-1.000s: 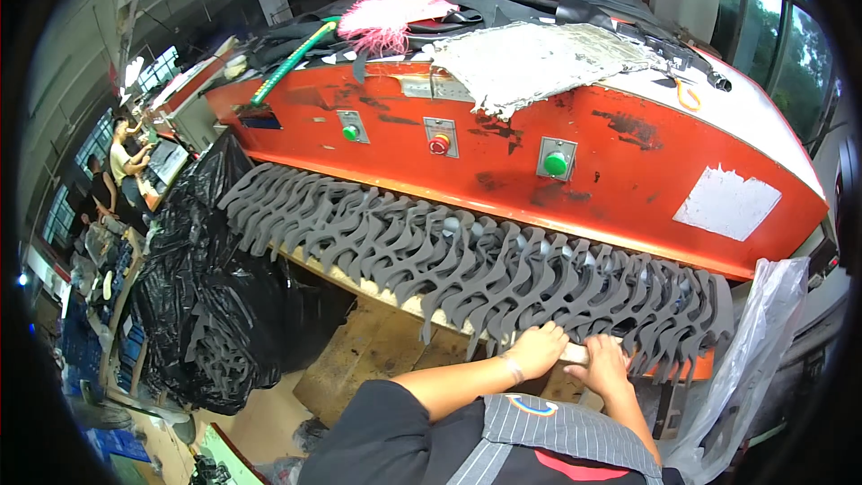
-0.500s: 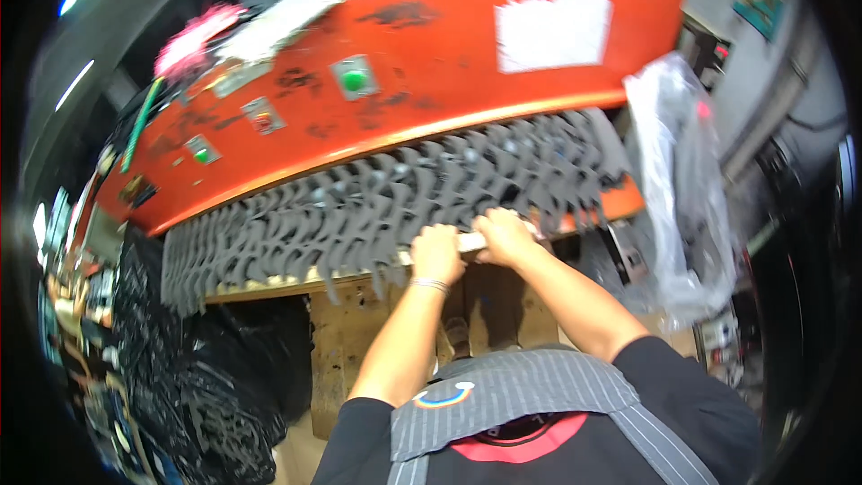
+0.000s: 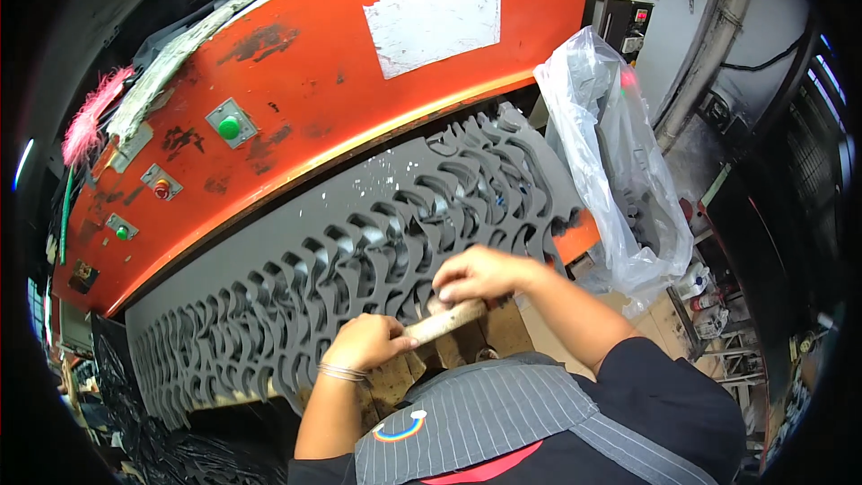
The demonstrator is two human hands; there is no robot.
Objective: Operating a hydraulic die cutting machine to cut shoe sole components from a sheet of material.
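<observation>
A dark grey foam sheet [image 3: 305, 207], its near part cut through with many curved openings, lies along the front of a red machine [image 3: 296, 54] and droops over a pale bar [image 3: 446, 323] at the near edge. My left hand [image 3: 366, 341] is closed on the sheet's near edge, thumb against the left end of the exposed bar. To its right, my right hand [image 3: 480, 274] is curled over the foam's edge just above the bar. Its fingertips are partly hidden.
Green buttons [image 3: 229, 128] and a red knob [image 3: 162, 189] sit on the machine's face. At the right hangs a clear plastic bag [image 3: 611, 162] with grey pieces inside. Black plastic bags [image 3: 189, 454] lie at the lower left. A pink duster [image 3: 97, 112] rests at the far left.
The foam sheet has come toward me, baring a solid uncut strip beside the machine. My hands have moved apart, the left one lower left. The view has turned and shifted.
</observation>
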